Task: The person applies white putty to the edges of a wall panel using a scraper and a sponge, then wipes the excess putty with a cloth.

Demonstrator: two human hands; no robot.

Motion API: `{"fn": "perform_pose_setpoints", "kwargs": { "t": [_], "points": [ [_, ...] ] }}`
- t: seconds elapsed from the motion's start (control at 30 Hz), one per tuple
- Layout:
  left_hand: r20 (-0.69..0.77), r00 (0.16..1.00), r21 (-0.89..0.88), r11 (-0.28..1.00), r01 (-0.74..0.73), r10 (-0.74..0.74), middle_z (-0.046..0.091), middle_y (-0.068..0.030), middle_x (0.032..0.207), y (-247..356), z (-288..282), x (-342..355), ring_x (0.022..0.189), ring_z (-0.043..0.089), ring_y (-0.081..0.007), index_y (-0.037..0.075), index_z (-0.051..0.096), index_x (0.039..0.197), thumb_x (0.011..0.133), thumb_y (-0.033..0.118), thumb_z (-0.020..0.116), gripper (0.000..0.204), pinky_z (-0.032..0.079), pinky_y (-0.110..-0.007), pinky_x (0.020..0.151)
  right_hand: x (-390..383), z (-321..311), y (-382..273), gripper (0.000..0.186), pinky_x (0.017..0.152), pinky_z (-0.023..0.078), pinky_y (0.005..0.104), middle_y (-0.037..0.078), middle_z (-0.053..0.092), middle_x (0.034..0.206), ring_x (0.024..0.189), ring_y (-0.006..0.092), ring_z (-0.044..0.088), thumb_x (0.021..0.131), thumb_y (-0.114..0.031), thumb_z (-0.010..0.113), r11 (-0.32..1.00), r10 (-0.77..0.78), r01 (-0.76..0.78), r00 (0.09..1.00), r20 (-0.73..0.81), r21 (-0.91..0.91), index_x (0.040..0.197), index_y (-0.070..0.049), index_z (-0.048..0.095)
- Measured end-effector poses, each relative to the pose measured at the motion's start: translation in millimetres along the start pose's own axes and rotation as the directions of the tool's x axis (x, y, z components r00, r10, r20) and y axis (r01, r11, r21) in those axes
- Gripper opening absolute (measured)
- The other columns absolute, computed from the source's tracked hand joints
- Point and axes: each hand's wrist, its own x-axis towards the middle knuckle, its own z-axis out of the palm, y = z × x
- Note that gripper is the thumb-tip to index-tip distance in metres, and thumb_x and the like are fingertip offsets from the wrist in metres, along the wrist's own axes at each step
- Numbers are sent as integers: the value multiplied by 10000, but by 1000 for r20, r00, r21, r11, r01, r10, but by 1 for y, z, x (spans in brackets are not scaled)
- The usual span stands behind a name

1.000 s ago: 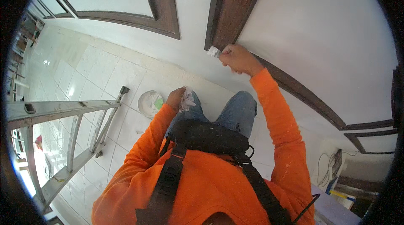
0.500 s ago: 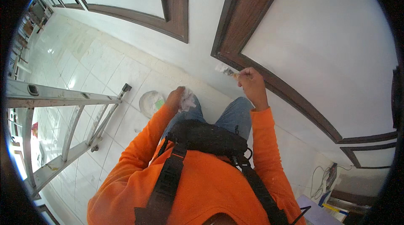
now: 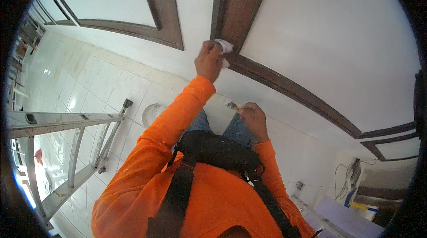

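Head view: since the earlier frame, the left hand had moved from beside the left knee up to the brown trim, while the right hand had dropped from the trim toward the right knee. The two hands were well apart. The left was closed around a white cloth, which lay against the corner of the trim, where the upright piece met the lower piece; part of the cloth was hidden by the fingers. The right was clamped on the handle of a brush, its whitened tip pointing left and slightly upward, apart from the wall. A round white tub, partly covered by the left sleeve, stood on the tiled floor. A metal ladder stood farther left; loose cables lay at lower right.
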Motion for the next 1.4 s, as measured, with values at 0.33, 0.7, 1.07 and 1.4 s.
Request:
{"fn": "perform_pose_setpoints", "kwargs": {
  "t": [0.33, 0.7, 1.07, 1.4],
  "points": [
    [184, 973, 311, 947, 79, -141, 561, -87, 978, -19, 8, -42, 897, 597, -300, 119, 560, 964, 822, 160, 601, 153, 504, -444, 666, -27, 0, 2, 192, 508, 413, 227, 53, 625, 761, 616, 80, 539, 845, -167, 596, 996, 67, -75, 989, 134, 54, 969, -22, 578],
    [504, 863, 46, 998, -34, 6, 618, -206, 968, 38, 90, -57, 829, 621, -385, 64, 568, 1034, 839, 63, 510, 203, 501, -490, 715, -33, -4, -6, 192, 594, 455, 278, 59, 627, 746, 660, 118, 573, 852, -185, 639, 995, 100, -99, 975, 199, -14, 926, -14, 589],
    [260, 853, -94, 868, 488, -452, 656, -219, 794, -11, 21, -6, 773, 649, -374, -2, 647, 901, 840, 224, 606, 238, 516, -420, 689, -53, -30, 5, 168, 542, 421, 244, 30, 622, 742, 633, 91, 549, 858, -179, 623, 965, 194, -206, 977, 88, 163, 935, -33, 597],
    [532, 635, -479, 419, 771, -560, 650, -158, 1002, -24, 37, -57, 913, 650, -260, -21, 556, 1133, 828, 61, 527, 317, 517, -370, 755, -53, -23, 6, 252, 449, 396, 230, 51, 611, 731, 545, 85, 513, 847, -203, 630, 972, 158, -177, 979, 130, 154, 1019, -28, 571]
  ]
}}
